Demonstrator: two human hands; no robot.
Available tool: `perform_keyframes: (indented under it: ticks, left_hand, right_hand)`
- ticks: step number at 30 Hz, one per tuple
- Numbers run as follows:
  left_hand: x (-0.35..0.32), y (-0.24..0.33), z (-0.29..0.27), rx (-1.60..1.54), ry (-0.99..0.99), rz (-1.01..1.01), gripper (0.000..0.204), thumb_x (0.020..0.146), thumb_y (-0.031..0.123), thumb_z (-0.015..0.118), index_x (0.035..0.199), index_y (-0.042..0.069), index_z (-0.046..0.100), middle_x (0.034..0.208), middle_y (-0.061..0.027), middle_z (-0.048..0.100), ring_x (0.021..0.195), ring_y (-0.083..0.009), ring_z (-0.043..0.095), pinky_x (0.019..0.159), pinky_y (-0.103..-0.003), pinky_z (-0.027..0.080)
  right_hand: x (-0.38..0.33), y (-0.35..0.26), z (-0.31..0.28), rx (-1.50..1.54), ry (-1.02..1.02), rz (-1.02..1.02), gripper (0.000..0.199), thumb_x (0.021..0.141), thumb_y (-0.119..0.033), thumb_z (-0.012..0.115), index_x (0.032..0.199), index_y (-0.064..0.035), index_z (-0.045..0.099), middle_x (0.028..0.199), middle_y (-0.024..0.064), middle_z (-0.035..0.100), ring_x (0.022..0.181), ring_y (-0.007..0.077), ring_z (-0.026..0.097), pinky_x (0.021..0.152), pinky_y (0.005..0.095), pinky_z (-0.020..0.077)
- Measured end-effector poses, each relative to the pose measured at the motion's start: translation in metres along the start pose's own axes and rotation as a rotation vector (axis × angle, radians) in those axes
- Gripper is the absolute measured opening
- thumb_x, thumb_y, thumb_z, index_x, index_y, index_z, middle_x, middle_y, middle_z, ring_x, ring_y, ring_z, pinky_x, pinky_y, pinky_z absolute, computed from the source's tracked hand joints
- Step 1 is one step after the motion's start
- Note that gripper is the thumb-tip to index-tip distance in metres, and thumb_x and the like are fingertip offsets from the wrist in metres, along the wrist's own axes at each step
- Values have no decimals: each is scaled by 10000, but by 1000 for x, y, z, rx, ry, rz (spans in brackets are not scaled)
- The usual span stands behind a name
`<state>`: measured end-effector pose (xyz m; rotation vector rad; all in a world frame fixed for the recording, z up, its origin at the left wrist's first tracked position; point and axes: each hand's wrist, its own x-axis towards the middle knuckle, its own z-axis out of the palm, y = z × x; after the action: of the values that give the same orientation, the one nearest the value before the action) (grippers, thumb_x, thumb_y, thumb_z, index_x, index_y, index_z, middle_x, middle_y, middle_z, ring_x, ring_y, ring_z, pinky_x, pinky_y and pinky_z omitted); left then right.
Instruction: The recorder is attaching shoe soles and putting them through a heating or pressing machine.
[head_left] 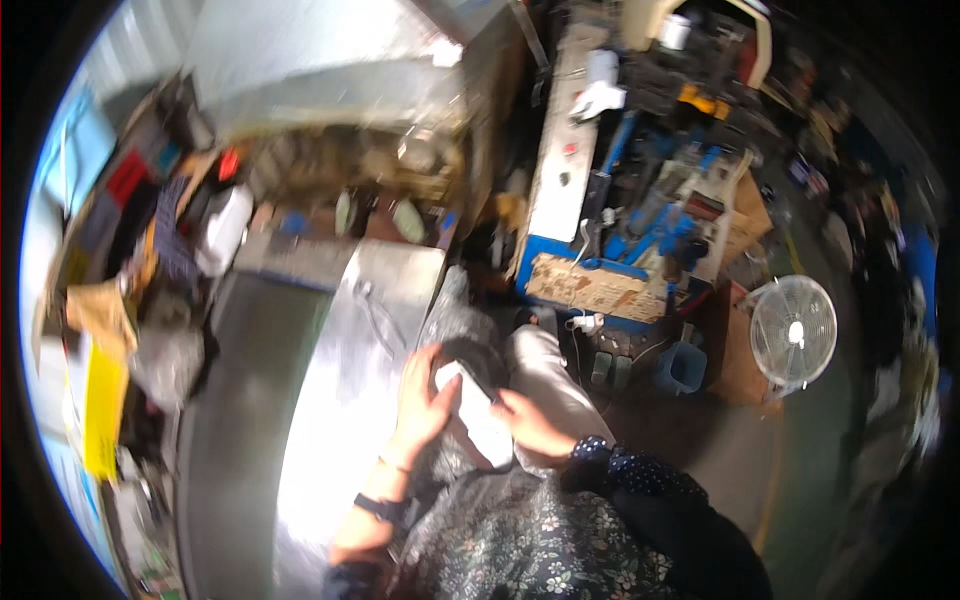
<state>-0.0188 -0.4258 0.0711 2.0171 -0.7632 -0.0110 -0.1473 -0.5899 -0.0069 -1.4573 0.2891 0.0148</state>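
In the middle, just above my lap, a pale, flat piece (482,422) with a dark curved strip (470,358) along its upper side is between my hands. Blur hides what kind of thing it is. My left hand (420,400) is closed on its left side, the thumb lying across the pale face. On the right, my right hand (533,424) pinches the lower end of the dark strip between thumb and fingers. Most fingertips are hidden behind the piece.
A shiny metal tabletop (320,390) stretches along my left. Ahead to the right stands a blue-framed machine (640,230) with a worn board (590,288). A round fan (793,332) stands at the right, near a blue bin (681,367). Cluttered shelving with a yellow box (105,410) lines the far left.
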Motion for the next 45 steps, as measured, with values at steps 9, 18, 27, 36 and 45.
perform_keyframes:
  ticks: [9, 18, 27, 36, 45]
  left_hand:
    - [-1, -32, -2, -698, -110, -519, 488, 843, 21, 724, 1289, 52, 530, 1167, -62, 595, 1089, -158, 548, 948, -291, 448]
    - [16, -50, -7, -560, -218, -487, 527, 863, 75, 724, 1328, 40, 480, 1143, -61, 583, 1014, -139, 542, 879, -275, 472]
    - [23, -59, -20, -952, -426, -391, 563, 935, 162, 634, 1415, -19, 399, 1348, -130, 520, 1256, -222, 477, 1089, -343, 355]
    - [3, -6, 1, 844, -106, -476, 375, 1008, 290, 454, 841, 18, 652, 724, -183, 685, 646, -337, 691, 596, -418, 556]
    - [-46, -42, 17, 112, 261, -423, 350, 1018, 300, 405, 1040, -9, 570, 866, -237, 661, 786, -391, 651, 733, -463, 535]
  right_hand:
    - [43, -26, 10, -8, -23, 601, 802, 1002, -640, 319, 1099, 76, 666, 1020, 126, 688, 980, 183, 604, 858, 334, 485]
    - [56, -60, 40, -1419, 78, -573, 283, 943, -199, 536, 977, 53, 661, 631, 119, 629, 529, 305, 633, 493, 379, 523]
    - [14, -17, 1, -391, -197, -31, 605, 1033, -358, 476, 1460, 41, 322, 1327, 297, 542, 1280, 363, 517, 1034, 370, 416]
    - [22, -75, 61, -733, -71, 81, 620, 1021, -299, 454, 1391, 162, 267, 793, 354, 624, 757, 506, 635, 645, 539, 504]
    - [15, -3, 65, -519, 109, -274, 601, 1008, -279, 501, 1450, 66, 285, 930, 365, 628, 873, 518, 624, 722, 522, 505]
